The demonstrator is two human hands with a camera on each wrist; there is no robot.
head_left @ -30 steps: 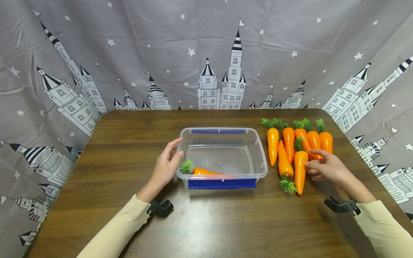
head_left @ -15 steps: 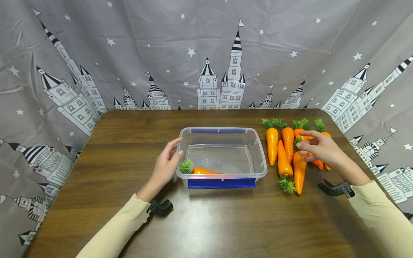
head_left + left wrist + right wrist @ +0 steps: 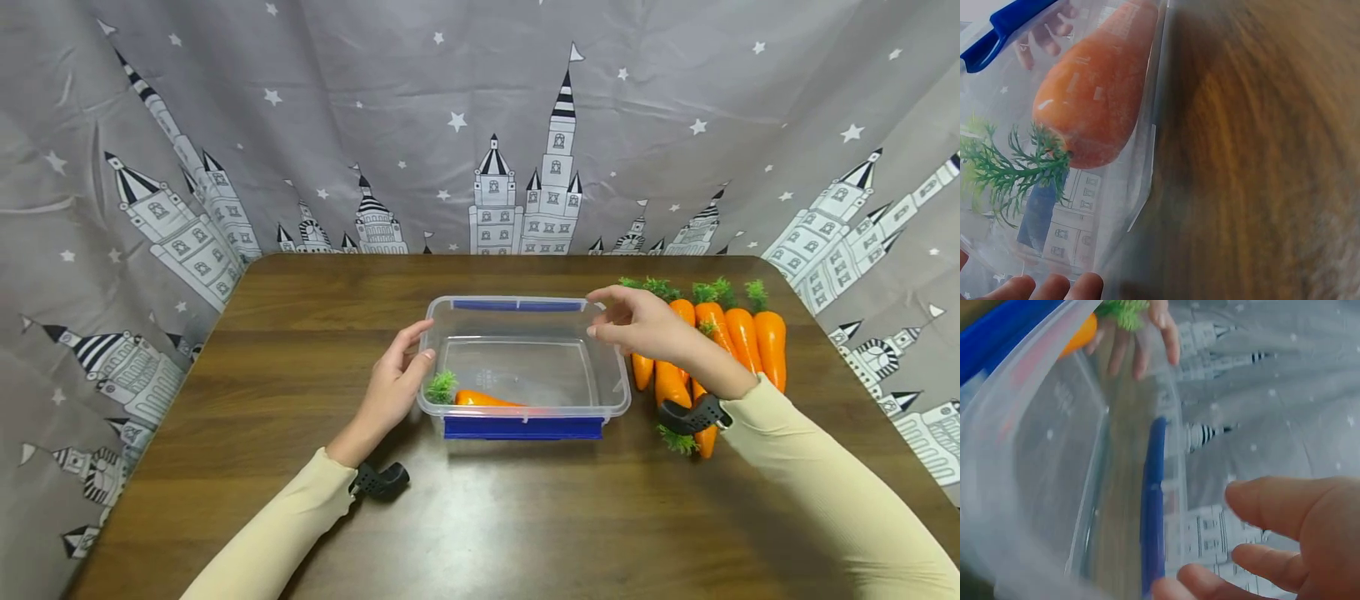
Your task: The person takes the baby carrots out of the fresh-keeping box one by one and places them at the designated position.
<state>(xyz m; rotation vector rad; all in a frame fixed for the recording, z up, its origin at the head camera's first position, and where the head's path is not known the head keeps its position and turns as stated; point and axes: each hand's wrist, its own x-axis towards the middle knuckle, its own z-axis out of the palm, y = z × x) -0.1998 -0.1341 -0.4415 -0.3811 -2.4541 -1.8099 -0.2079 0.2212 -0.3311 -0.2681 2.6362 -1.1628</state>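
A clear plastic box (image 3: 525, 358) with blue latches stands on the table. One orange carrot (image 3: 483, 399) with a green tuft lies inside, along its near wall; the left wrist view shows this carrot (image 3: 1094, 94) through the plastic. My left hand (image 3: 396, 375) rests against the box's left side, fingers fairly straight and thumb near the rim. At the box's right rim is my right hand (image 3: 645, 327), its thumb and fingers apart with nothing between them. In the right wrist view that hand (image 3: 1297, 537) is beside the rim; whether it touches is unclear.
Several more orange carrots (image 3: 771, 346) lie side by side on the right of the table, partly hidden by my right hand and forearm. The wooden table (image 3: 300, 333) ends at a grey castle-print curtain (image 3: 420, 108) behind.
My right hand has moved left from over the carrots to the box's right rim. My left hand stays at the box. The head view has shifted slightly.
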